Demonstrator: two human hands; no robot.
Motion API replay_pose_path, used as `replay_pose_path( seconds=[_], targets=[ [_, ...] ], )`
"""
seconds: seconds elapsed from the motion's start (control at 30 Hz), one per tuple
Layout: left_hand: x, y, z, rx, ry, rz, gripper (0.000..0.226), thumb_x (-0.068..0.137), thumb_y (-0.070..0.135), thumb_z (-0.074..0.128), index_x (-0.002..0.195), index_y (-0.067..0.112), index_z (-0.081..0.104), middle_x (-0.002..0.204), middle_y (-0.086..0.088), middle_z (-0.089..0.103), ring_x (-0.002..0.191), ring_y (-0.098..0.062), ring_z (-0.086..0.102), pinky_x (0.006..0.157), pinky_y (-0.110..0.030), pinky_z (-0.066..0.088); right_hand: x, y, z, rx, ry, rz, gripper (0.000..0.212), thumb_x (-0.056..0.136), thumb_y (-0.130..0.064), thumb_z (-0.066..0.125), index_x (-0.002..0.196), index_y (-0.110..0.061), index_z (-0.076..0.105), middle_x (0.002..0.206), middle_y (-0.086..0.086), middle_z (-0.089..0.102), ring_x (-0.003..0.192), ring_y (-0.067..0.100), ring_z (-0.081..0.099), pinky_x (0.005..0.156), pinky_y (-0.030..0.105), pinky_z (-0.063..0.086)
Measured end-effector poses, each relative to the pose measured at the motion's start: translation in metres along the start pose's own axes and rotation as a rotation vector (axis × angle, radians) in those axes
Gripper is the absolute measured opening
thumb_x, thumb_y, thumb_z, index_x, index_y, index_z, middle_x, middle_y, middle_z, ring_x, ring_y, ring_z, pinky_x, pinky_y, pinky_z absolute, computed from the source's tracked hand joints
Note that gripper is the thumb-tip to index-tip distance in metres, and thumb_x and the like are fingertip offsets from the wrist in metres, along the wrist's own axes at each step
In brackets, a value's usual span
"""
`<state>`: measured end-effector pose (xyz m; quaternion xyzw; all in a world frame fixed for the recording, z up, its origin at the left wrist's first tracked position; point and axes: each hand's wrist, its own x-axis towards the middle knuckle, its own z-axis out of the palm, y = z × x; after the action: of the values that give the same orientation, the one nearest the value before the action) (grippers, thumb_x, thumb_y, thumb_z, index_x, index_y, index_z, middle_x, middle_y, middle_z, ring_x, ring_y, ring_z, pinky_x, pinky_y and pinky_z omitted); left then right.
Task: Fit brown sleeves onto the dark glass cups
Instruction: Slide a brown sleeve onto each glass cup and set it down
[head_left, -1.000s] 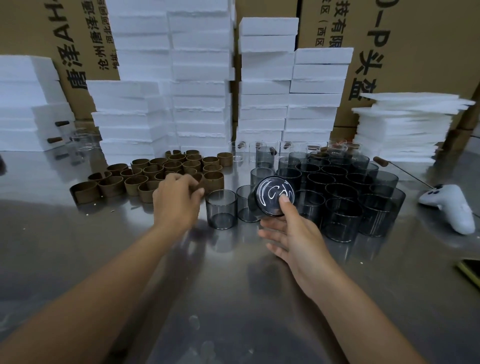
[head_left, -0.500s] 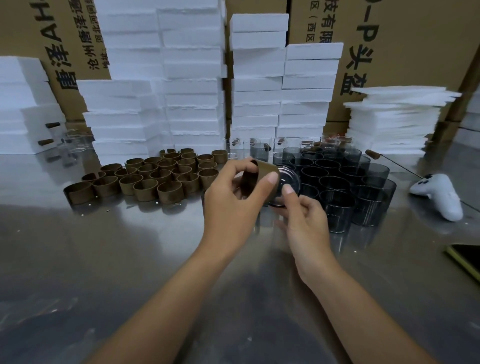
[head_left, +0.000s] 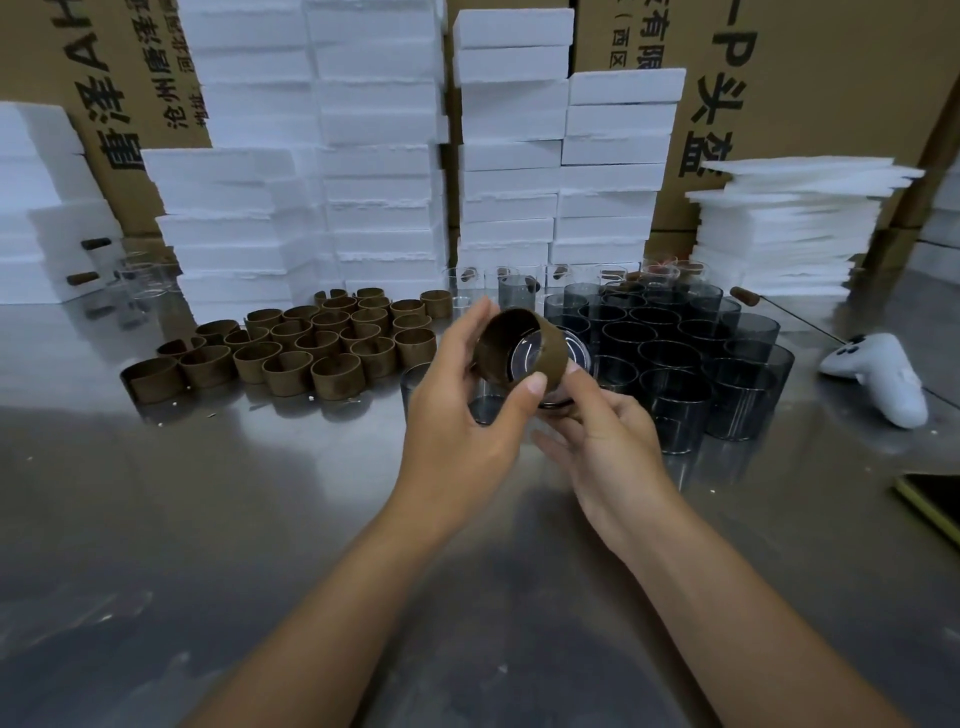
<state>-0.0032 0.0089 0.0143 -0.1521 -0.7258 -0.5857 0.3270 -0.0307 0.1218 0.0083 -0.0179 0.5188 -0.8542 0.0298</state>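
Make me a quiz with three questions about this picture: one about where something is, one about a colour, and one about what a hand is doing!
1. Where do the loose brown sleeves stand, seen from the dark glass cups on the table?
A) to their right
B) to their left
C) on top of them

2. What colour is the game controller?
A) white
B) red
C) black

3. What does the left hand hold?
A) nothing
B) a foam block
C) a brown sleeve

Answers:
B: the sleeves are grouped left of the cups.
A: its shell is white.
C: its thumb and fingers curl round the sleeve, at the held cup in the right hand.
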Motion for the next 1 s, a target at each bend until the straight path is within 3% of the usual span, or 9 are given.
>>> replay_pose_path(
  seconds=[0.07,0.2,0.3,0.43,0.6,0.7,0.8,0.87,1.0],
  targets=[
    [-0.001,0.001,0.001,0.012,0.038,0.007,0.064,0.075,0.024,0.070,0.129,0.037,0.039,0.133,0.016,0.053,0.126,0.001,0.048,0.106,-0.027,0.039,0.001,-0.001,-0.001,0.086,-0.051,0.054,0.027,0.087,-0.026,0.065,0.098,-0.001,0.065,0.082,0.008,0.068,0.086,0.019,0.067,0.091,0.041,0.054],
    [-0.003,0.005,0.004,-0.047,0.086,-0.058,0.064,0.067,0.028,0.075,0.124,0.037,0.048,0.123,0.017,0.059,0.117,0.003,0.055,0.100,-0.021,0.043,-0.001,-0.002,-0.002,0.272,-0.153,0.155,0.014,0.068,-0.028,0.068,0.062,-0.019,0.078,0.071,0.002,0.072,0.068,0.012,0.071,0.071,0.035,0.060],
    [-0.005,0.005,0.003,-0.057,0.084,-0.075,0.058,0.064,0.029,0.078,0.116,0.039,0.054,0.115,0.014,0.065,0.110,-0.001,0.060,0.094,-0.022,0.048,-0.002,-0.001,-0.001,0.338,-0.184,0.187,0.016,0.066,-0.027,0.068,0.073,-0.019,0.080,0.079,0.008,0.075,0.072,0.016,0.073,0.064,0.035,0.061],
    [-0.006,0.005,0.004,-0.053,0.096,-0.068,0.056,0.061,0.026,0.082,0.108,0.036,0.054,0.108,0.015,0.065,0.105,-0.006,0.062,0.090,-0.024,0.050,-0.003,0.000,0.002,0.354,-0.199,0.205,0.054,0.069,-0.037,0.067,0.119,-0.017,0.062,0.097,0.014,0.074,0.084,0.024,0.073,0.061,0.037,0.059],
    [-0.007,0.001,0.006,-0.089,0.053,-0.077,0.058,0.062,0.020,0.083,0.109,0.032,0.051,0.109,0.007,0.066,0.106,-0.012,0.064,0.096,-0.036,0.051,-0.005,-0.001,0.001,0.262,-0.243,0.215,0.045,0.073,-0.053,0.061,0.091,-0.017,0.078,0.094,0.010,0.075,0.089,0.019,0.072,0.064,0.032,0.058],
    [-0.007,-0.001,0.006,-0.090,0.053,-0.074,0.058,0.062,0.020,0.082,0.108,0.034,0.050,0.108,0.009,0.065,0.106,-0.011,0.064,0.095,-0.032,0.051,-0.006,-0.004,0.003,0.200,-0.305,0.167,0.076,0.065,-0.068,0.054,0.115,-0.013,0.069,0.108,0.010,0.072,0.103,0.020,0.069,0.074,0.033,0.058],
    [-0.005,0.000,0.002,-0.062,0.065,-0.051,0.059,0.062,0.019,0.083,0.110,0.032,0.050,0.106,0.013,0.065,0.104,-0.006,0.063,0.089,-0.021,0.049,-0.008,-0.004,0.006,0.189,-0.338,0.176,0.084,0.056,-0.067,0.057,0.120,-0.012,0.065,0.115,0.013,0.069,0.109,0.023,0.066,0.084,0.038,0.057],
    [-0.004,-0.001,0.001,-0.051,0.069,-0.039,0.060,0.063,0.016,0.084,0.111,0.028,0.050,0.105,0.015,0.065,0.102,-0.003,0.063,0.085,-0.015,0.048,-0.008,-0.002,0.006,0.210,-0.340,0.194,0.080,0.053,-0.061,0.066,0.116,-0.011,0.066,0.118,0.018,0.063,0.116,0.027,0.061,0.090,0.043,0.054],
    [-0.006,-0.002,0.002,-0.032,0.050,-0.045,0.060,0.065,0.014,0.085,0.113,0.028,0.050,0.106,0.012,0.066,0.103,-0.004,0.063,0.086,-0.016,0.049,-0.009,-0.002,0.006,0.255,-0.350,0.208,0.038,0.061,-0.042,0.075,0.091,-0.020,0.076,0.111,0.017,0.061,0.117,0.032,0.059,0.085,0.041,0.057]
  ],
)
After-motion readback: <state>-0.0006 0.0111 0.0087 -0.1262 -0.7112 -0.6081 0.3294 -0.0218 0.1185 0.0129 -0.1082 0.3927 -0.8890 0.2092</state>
